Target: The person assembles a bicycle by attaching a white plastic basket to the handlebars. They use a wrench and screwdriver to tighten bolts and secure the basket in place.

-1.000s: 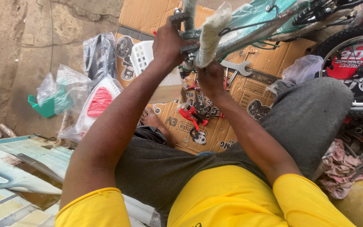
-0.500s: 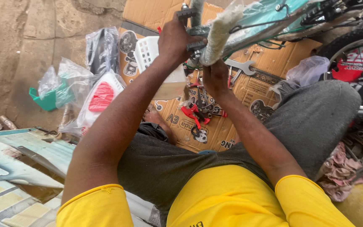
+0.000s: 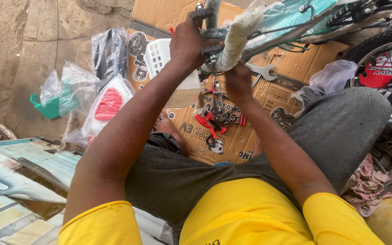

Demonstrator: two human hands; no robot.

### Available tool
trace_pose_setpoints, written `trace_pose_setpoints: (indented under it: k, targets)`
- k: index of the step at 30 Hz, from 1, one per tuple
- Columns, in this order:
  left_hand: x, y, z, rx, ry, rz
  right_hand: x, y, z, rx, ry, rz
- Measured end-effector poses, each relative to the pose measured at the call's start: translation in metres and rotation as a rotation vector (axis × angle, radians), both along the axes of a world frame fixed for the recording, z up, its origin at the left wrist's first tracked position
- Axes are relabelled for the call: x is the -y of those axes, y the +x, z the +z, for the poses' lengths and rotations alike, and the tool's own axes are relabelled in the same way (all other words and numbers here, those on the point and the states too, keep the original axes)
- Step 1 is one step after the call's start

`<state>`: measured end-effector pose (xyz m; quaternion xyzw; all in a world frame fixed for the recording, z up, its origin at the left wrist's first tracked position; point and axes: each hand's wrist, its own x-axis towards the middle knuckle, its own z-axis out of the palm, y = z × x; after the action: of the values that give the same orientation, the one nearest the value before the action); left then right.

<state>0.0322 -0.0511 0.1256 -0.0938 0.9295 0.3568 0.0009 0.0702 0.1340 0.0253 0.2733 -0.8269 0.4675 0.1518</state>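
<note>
Clearly mid-assembly: your left hand [image 3: 188,43] grips the teal bicycle frame [image 3: 291,20] overhead, your right hand [image 3: 237,81] closes beneath it; wrench [image 3: 262,71] and red parts [image 3: 209,121] lie unused on the cardboard [image 3: 277,95].

Both bare arms reach forward and upward from short yellow sleeves. Left hand [image 3: 188,44], arm nearly straight, is closed in a grip, knuckles up. Right hand [image 3: 238,82], elbow bent, sits lower with fingers curled.
</note>
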Motion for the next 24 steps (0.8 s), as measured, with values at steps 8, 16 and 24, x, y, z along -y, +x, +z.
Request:
trace_pose_setpoints:
  k: [8,16,24]
  targets:
    - [0.002,-0.003,-0.011,-0.132,-0.018,-0.009,-0.008,-0.012,0.040,0.515,-0.073,0.054]
    - [0.001,0.000,-0.009,-0.107,-0.024,-0.017,-0.009,-0.009,0.013,0.213,-0.093,0.074]
    - [0.003,-0.003,-0.015,-0.109,-0.036,-0.027,-0.006,-0.013,0.023,0.190,0.161,0.081]
